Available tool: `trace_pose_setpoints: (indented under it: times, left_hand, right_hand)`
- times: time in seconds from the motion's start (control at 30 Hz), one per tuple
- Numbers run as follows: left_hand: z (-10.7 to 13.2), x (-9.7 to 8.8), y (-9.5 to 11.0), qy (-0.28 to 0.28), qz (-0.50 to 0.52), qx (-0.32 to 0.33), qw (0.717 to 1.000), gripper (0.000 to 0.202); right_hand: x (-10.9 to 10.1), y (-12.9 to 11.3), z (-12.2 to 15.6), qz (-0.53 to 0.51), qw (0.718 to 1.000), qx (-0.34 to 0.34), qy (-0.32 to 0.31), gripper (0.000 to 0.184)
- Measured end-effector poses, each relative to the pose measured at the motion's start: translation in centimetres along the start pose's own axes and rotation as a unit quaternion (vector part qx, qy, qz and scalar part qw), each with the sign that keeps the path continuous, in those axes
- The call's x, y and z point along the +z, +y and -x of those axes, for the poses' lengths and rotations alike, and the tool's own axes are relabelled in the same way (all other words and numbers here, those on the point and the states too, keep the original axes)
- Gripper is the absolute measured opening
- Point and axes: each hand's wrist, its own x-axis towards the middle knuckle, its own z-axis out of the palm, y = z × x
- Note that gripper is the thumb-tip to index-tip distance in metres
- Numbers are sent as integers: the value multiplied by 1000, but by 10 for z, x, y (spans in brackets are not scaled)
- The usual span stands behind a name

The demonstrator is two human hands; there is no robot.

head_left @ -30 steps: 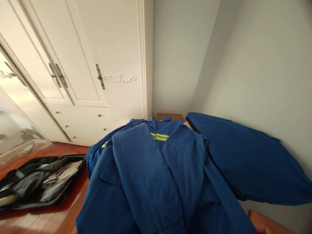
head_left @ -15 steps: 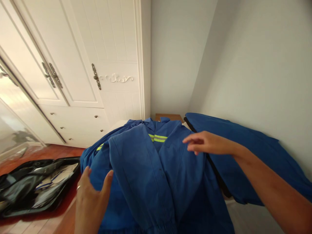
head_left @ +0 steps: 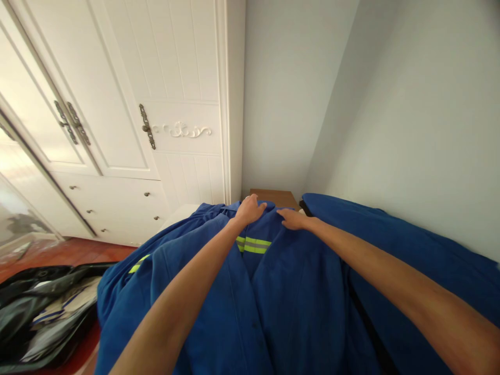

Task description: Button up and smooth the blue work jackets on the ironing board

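A blue work jacket (head_left: 219, 271) with yellow-green and grey reflective stripes lies spread out, its collar end away from me. My left hand (head_left: 251, 209) is at the collar, fingers curled over its far edge and thumb to the right. Just to the right, my right hand (head_left: 292, 219) pinches the jacket near the shoulder and collar. Both arms stretch over the garment and cover part of its front. The fabric under the fingertips is mostly hidden.
Beyond the jacket stands a white wardrobe (head_left: 187, 67), with a brown wooden surface (head_left: 273, 197) beside it. Dark-edged blue fabric (head_left: 390, 245) lies along the wall at right. An open black suitcase (head_left: 50, 312) with clothes sits on the red floor at left.
Both hands have moved forward from above the jacket's near and right parts to its collar, and their fingers have closed in. The view has shifted closer to the jacket.
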Motion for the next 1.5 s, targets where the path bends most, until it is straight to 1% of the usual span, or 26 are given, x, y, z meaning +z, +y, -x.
trace_pose_setpoints:
  times: [0.1, 0.17, 0.23, 0.3, 0.33, 0.37, 0.43, 0.47, 0.5, 0.57, 0.63, 0.7, 0.77, 0.87, 0.9, 0.97, 1.03, 1.1, 1.17, 1.23, 1.3, 1.37, 1.43, 1.47, 1.5]
  left_hand:
    - [-39, 24, -18, -26, -14, -31, 999, 50]
    - [-58, 41, -26, -45, -13, -48, 998, 61]
    - [-71, 59, -31, -59, -5, -64, 996, 63]
    - [-78, 74, -35, -58, 3, -80, 995, 52]
    - [-80, 80, -37, -49, 6, -89, 995, 48]
    - [-81, 85, -39, -35, 8, -100, 994, 48]
    - [-83, 91, -44, -7, 15, -119, 993, 56]
    - [-84, 92, -47, -1, 24, -125, 992, 59]
    - [-84, 94, -49, -3, 36, -124, 992, 58]
    - [-82, 96, -51, -18, 69, -97, 993, 44]
    - [-77, 98, -48, -29, 98, -45, 994, 31]
    - [-69, 101, -41, -37, 113, 19, 993, 27]
    - [-59, 103, -30, -69, 114, 86, 987, 30]
    - [-47, 104, -13, -137, 83, 165, 973, 43]
    - [-45, 104, -9, -152, 62, 179, 970, 45]
    - [-43, 102, -2, -168, 27, 196, 966, 42]
    - [-44, 99, 0, -178, 26, 208, 962, 31]
    - [-48, 94, -1, -167, 45, 202, 964, 25]
    - [-54, 84, -4, -134, 9, 150, 979, 26]
    - [-61, 70, -11, -97, -74, 72, 990, 27]
    - [-68, 51, -23, -70, -149, -1, 986, 32]
    - [-74, 30, -40, -51, -188, -55, 979, 38]
    - [-79, 12, -60, -59, -215, -105, 969, 44]
    - [-81, 5, -71, -79, -219, -120, 965, 47]
    - [-82, 1, -80, -106, -217, -127, 962, 50]
  right_hand:
    - [14, 22, 2, -23, 998, -3, -53, 32]
    - [15, 38, -1, -44, 997, 4, -57, 34]
    - [12, 52, -9, -65, 997, 26, -42, 42]
    - [7, 62, -22, -78, 995, 61, -10, 50]
    - [5, 66, -28, -80, 994, 78, 11, 53]
    - [4, 68, -35, -78, 992, 90, 33, 55]
    - [5, 68, -46, -69, 990, 100, 66, 57]
    - [7, 68, -51, -65, 990, 101, 72, 57]
    - [9, 66, -55, -63, 990, 102, 70, 56]
    - [14, 64, -60, -68, 992, 102, 39, 53]
    - [18, 62, -64, -86, 991, 101, -6, 45]
    - [19, 62, -68, -104, 989, 104, -23, 34]
    - [17, 64, -71, -113, 987, 115, 9, 33]
    - [11, 69, -75, -114, 983, 126, 72, 42]
    - [9, 70, -76, -114, 983, 123, 77, 43]
    - [8, 74, -78, -120, 985, 113, 57, 39]
    - [11, 77, -78, -136, 985, 101, 19, 27]
    - [15, 82, -78, -158, 983, 92, -8, 16]
    - [19, 86, -78, -178, 980, 89, -6, 13]
    - [23, 90, -79, -193, 977, 92, 18, 15]
    - [25, 91, -80, -198, 974, 92, 56, 20]
    - [27, 88, -82, -196, 972, 79, 100, 28]
    - [31, 81, -82, -199, 970, 46, 130, 40]
    - [34, 77, -81, -197, 972, 16, 127, 47]
    - [38, 73, -80, -189, 976, -17, 109, 55]
